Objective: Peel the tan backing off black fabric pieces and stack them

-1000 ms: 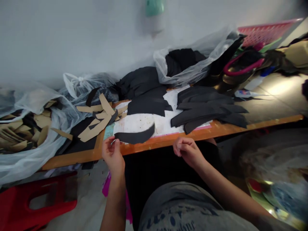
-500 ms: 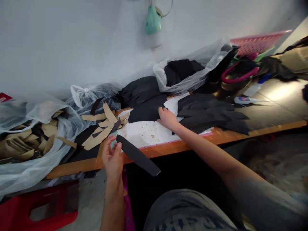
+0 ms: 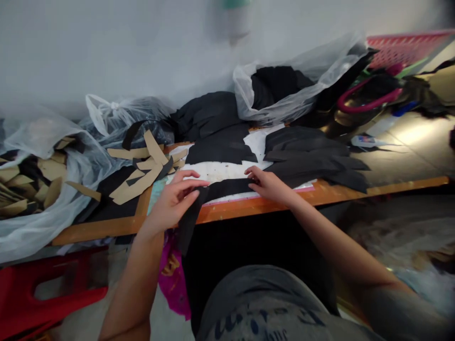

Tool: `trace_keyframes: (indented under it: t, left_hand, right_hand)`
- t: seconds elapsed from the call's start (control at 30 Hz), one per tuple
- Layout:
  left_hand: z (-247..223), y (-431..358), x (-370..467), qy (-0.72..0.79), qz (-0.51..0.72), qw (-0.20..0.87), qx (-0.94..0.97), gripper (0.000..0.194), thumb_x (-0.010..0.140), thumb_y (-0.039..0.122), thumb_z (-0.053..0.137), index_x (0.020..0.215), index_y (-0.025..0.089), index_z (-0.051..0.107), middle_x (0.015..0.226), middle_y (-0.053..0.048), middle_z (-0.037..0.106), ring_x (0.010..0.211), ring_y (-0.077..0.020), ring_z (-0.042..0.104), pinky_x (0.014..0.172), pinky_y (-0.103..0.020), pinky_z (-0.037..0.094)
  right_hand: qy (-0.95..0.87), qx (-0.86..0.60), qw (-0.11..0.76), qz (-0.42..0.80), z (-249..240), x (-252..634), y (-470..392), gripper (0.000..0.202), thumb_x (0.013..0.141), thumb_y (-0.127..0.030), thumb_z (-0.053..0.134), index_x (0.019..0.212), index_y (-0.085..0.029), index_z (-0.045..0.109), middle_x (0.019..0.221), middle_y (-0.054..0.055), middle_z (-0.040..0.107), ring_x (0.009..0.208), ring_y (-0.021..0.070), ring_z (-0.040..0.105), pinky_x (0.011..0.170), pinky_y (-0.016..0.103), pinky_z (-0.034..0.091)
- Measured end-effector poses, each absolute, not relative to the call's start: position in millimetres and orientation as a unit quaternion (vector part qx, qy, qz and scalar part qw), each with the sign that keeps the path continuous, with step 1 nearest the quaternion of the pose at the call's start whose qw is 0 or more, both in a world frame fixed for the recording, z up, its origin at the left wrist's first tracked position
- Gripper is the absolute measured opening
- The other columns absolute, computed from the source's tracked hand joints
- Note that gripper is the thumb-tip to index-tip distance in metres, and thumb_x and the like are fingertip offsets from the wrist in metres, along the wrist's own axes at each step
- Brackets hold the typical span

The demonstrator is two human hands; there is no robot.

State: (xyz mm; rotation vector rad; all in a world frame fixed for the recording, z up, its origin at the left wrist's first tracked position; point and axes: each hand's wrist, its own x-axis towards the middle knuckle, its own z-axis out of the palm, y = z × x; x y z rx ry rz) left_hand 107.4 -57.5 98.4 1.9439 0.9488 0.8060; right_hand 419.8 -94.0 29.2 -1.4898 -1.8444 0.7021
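Observation:
My left hand (image 3: 174,201) pinches one end of a black strip (image 3: 189,220) that hangs down over the table's front edge. Another black strip (image 3: 229,188) lies along the white paper (image 3: 213,171), its right end held by the fingers of my right hand (image 3: 265,183). The two strips meet or overlap at my left fingertips. Behind the paper sits a pile of black pieces (image 3: 220,149), and a second black pile (image 3: 309,156) spreads to the right. Tan and black strips (image 3: 142,177) lie crosswise to the left of my left hand.
Clear plastic bags (image 3: 76,175) of tan and black pieces stand at the left. An open bag (image 3: 245,94) of black pieces leans by the wall. At the right are a pink basket (image 3: 408,49) and a small bottle (image 3: 366,141). A red stool (image 3: 17,293) is below left.
My right hand has come from the black pile towards the front edge with a black strip. My left hand, still holding its strip, has moved up to meet it, and that strip now hangs more steeply.

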Motion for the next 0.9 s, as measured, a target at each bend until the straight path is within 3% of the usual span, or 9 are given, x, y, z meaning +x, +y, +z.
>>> trace_keyframes:
  t: [0.07, 0.13, 0.3, 0.43, 0.57, 0.63, 0.7, 0.77, 0.9]
  left_hand:
    - [98.4, -52.8, 130.6, 0.353, 0.268, 0.425, 0.789, 0.032, 0.082, 0.021, 0.068, 0.112, 0.026, 0.077, 0.121, -0.009, 0.061, 0.094, -0.0195, 0.063, 0.077, -0.031, 0.055]
    - [94.0, -51.1, 152.2, 0.328, 0.253, 0.455, 0.788, 0.044, 0.079, 0.016, 0.068, 0.121, 0.027, 0.071, 0.117, -0.009, 0.062, 0.079, -0.0156, 0.06, 0.071, -0.03, 0.054]
    - [82.2, -52.5, 178.5, 0.311, 0.271, 0.536, 0.736, 0.054, 0.075, 0.012, 0.073, 0.126, 0.027, 0.062, 0.121, -0.009, 0.061, 0.073, -0.0115, 0.059, 0.068, -0.026, 0.053]
    - [71.4, -41.2, 162.4, 0.353, 0.316, 0.59, 0.653, 0.045, 0.079, 0.028, 0.077, 0.121, 0.027, 0.061, 0.13, -0.009, 0.059, 0.095, -0.0168, 0.067, 0.081, -0.03, 0.057]
    - [51.1, -35.5, 123.1, 0.496, 0.44, 0.42, 0.619, 0.044, 0.079, 0.046, 0.078, 0.114, 0.022, 0.064, 0.128, -0.01, 0.062, 0.119, -0.0235, 0.062, 0.093, -0.034, 0.055]
    - [41.4, -46.8, 107.4, 0.515, 0.447, 0.429, 0.593, 0.049, 0.085, 0.061, 0.067, 0.109, 0.018, 0.067, 0.117, -0.012, 0.067, 0.108, -0.0227, 0.066, 0.086, -0.033, 0.056]
    - [33.8, -66.5, 100.3, 0.484, 0.414, 0.538, 0.552, 0.067, 0.088, 0.076, 0.048, 0.106, 0.015, 0.068, 0.101, -0.014, 0.07, 0.09, -0.0215, 0.069, 0.075, -0.032, 0.056]
    - [27.5, -87.7, 102.0, 0.452, 0.387, 0.618, 0.513, 0.074, 0.083, 0.081, 0.049, 0.107, 0.014, 0.067, 0.092, -0.012, 0.07, 0.076, -0.0196, 0.068, 0.067, -0.032, 0.056]
    - [17.1, -108.3, 115.6, 0.501, 0.413, 0.552, 0.522, 0.053, 0.067, 0.05, 0.086, 0.104, 0.018, 0.064, 0.087, -0.003, 0.066, 0.074, -0.0139, 0.064, 0.068, -0.026, 0.054]
  right_hand:
    - [-0.689, -0.591, 0.365, 0.205, 36.2, 407.9, -105.9, 0.026, 0.087, -0.023, 0.068, 0.109, -0.022, 0.054, 0.107, 0.01, 0.069, 0.096, 0.0253, 0.065, 0.087, 0.038, 0.05]
    - [-0.676, -0.547, 0.429, 0.246, 45.7, 395.3, -113.9, 0.033, 0.088, -0.033, 0.072, 0.111, -0.024, 0.051, 0.109, 0.009, 0.069, 0.097, 0.0242, 0.066, 0.085, 0.036, 0.052]
    - [-0.678, -0.448, 0.473, 0.34, 61.8, 376.9, -123.1, 0.025, 0.092, -0.028, 0.065, 0.108, -0.025, 0.047, 0.088, 0.0, 0.064, 0.078, 0.0163, 0.063, 0.077, 0.032, 0.053]
    - [-0.653, -0.459, 0.499, 0.337, 66.8, 378.9, -127.9, 0.025, 0.092, -0.027, 0.064, 0.107, -0.027, 0.045, 0.088, 0.0, 0.063, 0.08, 0.0163, 0.062, 0.079, 0.034, 0.053]
    - [-0.577, -0.458, 0.56, 0.379, 70.0, 389.5, -127.0, 0.037, 0.087, -0.033, 0.07, 0.11, -0.029, 0.041, 0.087, -0.001, 0.062, 0.08, 0.0171, 0.064, 0.075, 0.033, 0.054]
    - [-0.537, -0.463, 0.587, 0.391, 68.3, 394.4, -123.8, 0.041, 0.085, -0.035, 0.073, 0.11, -0.03, 0.04, 0.087, -0.001, 0.061, 0.078, 0.0171, 0.064, 0.071, 0.033, 0.053]
    - [-0.51, -0.472, 0.605, 0.388, 63.7, 397.0, -119.8, 0.044, 0.083, -0.038, 0.074, 0.11, -0.031, 0.039, 0.086, -0.001, 0.06, 0.077, 0.0171, 0.064, 0.07, 0.033, 0.053]
    - [-0.493, -0.484, 0.614, 0.381, 57.3, 396.5, -116.0, 0.046, 0.082, -0.042, 0.074, 0.11, -0.031, 0.038, 0.086, -0.001, 0.058, 0.077, 0.0177, 0.064, 0.072, 0.035, 0.054]
    - [-0.468, -0.492, 0.627, 0.382, 44.4, 391.2, -110.9, 0.046, 0.083, -0.045, 0.07, 0.11, -0.032, 0.036, 0.087, -0.002, 0.056, 0.083, 0.0186, 0.066, 0.079, 0.038, 0.058]
